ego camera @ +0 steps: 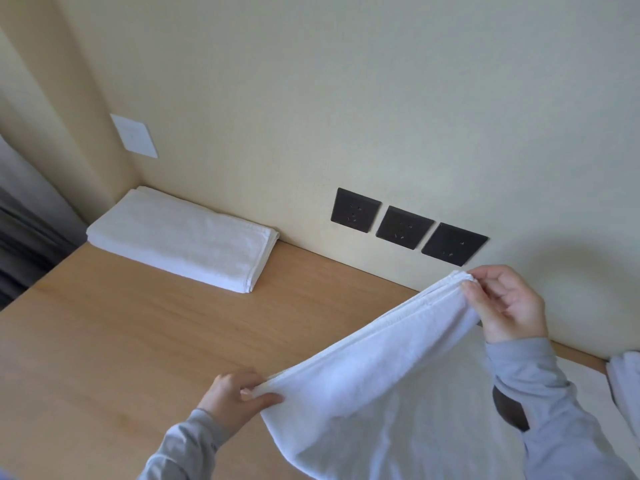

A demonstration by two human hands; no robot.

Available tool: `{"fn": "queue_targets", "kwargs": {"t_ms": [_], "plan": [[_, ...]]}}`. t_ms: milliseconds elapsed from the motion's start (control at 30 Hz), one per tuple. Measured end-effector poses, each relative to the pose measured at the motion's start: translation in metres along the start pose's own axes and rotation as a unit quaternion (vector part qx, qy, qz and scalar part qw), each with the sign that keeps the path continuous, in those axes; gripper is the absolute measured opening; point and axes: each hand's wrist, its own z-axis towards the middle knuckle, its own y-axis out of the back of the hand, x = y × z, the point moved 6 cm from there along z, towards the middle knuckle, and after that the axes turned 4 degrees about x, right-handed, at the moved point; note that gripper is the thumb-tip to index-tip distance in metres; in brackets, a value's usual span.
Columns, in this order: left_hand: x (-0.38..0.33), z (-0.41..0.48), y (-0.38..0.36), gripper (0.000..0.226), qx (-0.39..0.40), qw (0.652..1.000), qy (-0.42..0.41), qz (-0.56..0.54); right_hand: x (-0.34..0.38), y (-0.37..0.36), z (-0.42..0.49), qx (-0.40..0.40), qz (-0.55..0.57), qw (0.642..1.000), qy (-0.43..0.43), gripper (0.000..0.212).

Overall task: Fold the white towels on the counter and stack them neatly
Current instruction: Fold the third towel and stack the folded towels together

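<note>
A white towel (388, 382) hangs stretched between my two hands above the wooden counter (145, 341). My left hand (239, 396) pinches its near corner low over the counter. Higher up near the wall, my right hand (505, 306) pinches the far corner. The towel's lower part drops out of the frame at the bottom. A folded white towel (183, 237) lies flat in the back left corner of the counter against the wall. More white towel cloth (627, 386) shows at the right edge.
Three dark wall sockets (405, 226) sit in a row just above the counter's back edge. A white switch plate (133, 135) is on the left wall. Grey curtain (20, 216) hangs past the counter's left edge.
</note>
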Motion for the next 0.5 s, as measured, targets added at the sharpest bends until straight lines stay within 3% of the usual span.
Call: {"fn": "queue_targets", "kwargs": {"t_ms": [133,200,333,400,500], "plan": [[0.003,0.004,0.010,0.057,0.030,0.999,0.012,0.014,-0.007,-0.002,0.000,-0.012,-0.011,1.000,-0.007,0.027],[0.002,0.007,0.022,0.040,-0.001,1.000,0.010,0.018,-0.010,0.001,0.001,-0.023,-0.017,1.000,-0.010,0.028],[-0.022,0.014,0.055,0.033,-0.074,0.995,-0.058,0.039,-0.009,0.012,0.001,-0.059,-0.020,0.998,-0.012,0.032],[-0.045,0.020,0.073,0.039,-0.104,0.988,-0.107,0.049,-0.006,0.019,0.000,-0.084,-0.017,0.996,-0.009,0.033],[-0.081,0.032,0.100,0.065,-0.137,0.974,-0.172,0.053,0.005,0.031,0.003,-0.117,-0.014,0.993,0.003,0.032]]}}
